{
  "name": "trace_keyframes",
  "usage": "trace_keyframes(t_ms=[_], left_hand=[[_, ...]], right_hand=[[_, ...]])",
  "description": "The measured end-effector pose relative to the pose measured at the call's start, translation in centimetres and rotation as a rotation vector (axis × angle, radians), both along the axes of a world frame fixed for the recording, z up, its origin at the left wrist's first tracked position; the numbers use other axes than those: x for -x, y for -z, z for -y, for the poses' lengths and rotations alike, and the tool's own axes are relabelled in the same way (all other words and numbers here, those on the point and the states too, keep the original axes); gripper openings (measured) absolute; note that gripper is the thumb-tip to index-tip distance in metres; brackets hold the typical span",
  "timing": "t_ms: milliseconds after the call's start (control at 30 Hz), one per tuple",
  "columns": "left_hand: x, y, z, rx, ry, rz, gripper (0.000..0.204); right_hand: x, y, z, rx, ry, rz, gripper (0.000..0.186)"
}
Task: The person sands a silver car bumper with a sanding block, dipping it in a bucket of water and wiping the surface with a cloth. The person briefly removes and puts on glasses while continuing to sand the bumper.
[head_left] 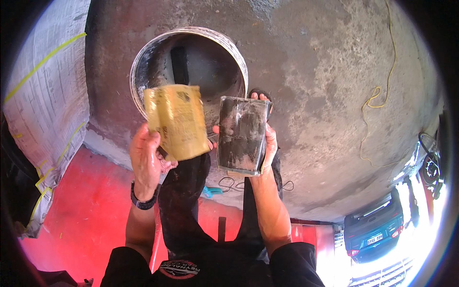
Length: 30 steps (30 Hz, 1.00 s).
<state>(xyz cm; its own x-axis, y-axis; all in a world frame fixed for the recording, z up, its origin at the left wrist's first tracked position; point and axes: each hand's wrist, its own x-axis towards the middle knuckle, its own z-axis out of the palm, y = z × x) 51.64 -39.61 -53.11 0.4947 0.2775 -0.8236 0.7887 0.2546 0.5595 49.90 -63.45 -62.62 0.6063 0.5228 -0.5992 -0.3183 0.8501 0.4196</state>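
In front of me, my left hand (147,155) grips the lower left edge of a yellow sheet of sandpaper (180,122), its printed backing facing me and slightly curled. Beside it, my right hand (269,150) holds a dark, flat rectangular piece (242,134) with scuffed pinkish-grey patches. Its thumb lies along the right edge and fingertips show at the left; I cannot tell whether this piece is a block or a sheet. Just beyond both hands stands a round tub (239,52) with a white, smeared rim. A dark strip (179,64) lies inside the tub.
Paper sheeting with yellow-green tape (52,71) hangs at left, above a red surface (91,196). A yellow cord (375,98) trails over the stained concrete floor (315,95). My sandalled foot (260,94) is by the tub. A dark car (375,229) stands at lower right.
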Motion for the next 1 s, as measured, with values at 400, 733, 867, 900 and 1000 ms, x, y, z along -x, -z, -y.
trace_keyframes(t_ms=[400,733,867,900,1000], left_hand=[[3.3,3.2,3.2,0.079,0.209,0.213,0.094],[6.3,2.7,-1.1,-0.239,0.466,0.120,0.049],[7.0,4.4,-3.0,-0.284,0.441,0.070,0.048],[6.1,3.8,-3.5,-0.200,0.423,0.026,0.046],[5.5,3.0,-3.8,-0.299,0.382,-0.017,0.046]], right_hand=[[0.6,-1.3,-1.3,0.483,-0.386,0.102,0.078],[1.4,-1.9,-10.7,1.105,-0.925,0.739,0.086],[-3.1,4.0,-12.4,0.888,-1.161,0.560,0.095],[-4.0,5.7,-12.8,1.016,-1.179,0.491,0.089],[-3.3,13.1,-14.5,1.803,-1.164,0.526,0.080]])
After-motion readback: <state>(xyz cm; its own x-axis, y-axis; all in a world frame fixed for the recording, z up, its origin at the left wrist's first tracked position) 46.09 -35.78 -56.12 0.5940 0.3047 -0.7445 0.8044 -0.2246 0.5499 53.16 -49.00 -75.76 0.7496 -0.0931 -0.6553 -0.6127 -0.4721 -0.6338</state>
